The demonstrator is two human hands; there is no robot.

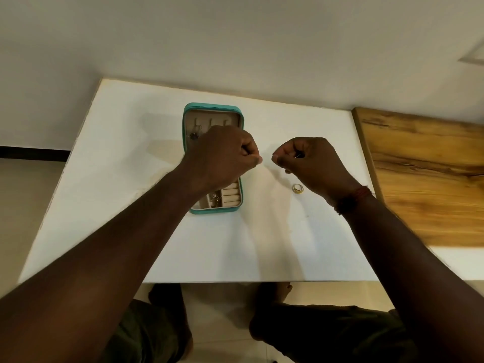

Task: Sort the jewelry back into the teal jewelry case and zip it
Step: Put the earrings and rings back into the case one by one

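I see both hands, left hand (222, 155) and right hand (309, 161), pinched closed above the open teal case (213, 107) (what they pinch I cannot tell); a gold ring (298, 189) lies on the table (131, 179).

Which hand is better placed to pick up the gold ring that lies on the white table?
The right hand, probably. The gold ring lies just beside its wrist, to the right of the teal case. The left hand hangs over the open case, farther from the ring.

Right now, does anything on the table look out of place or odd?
One gold ring lies loose on the white table, right of the open teal case, beside the right hand. It belongs in the case. Nothing looks spilled or damaged.
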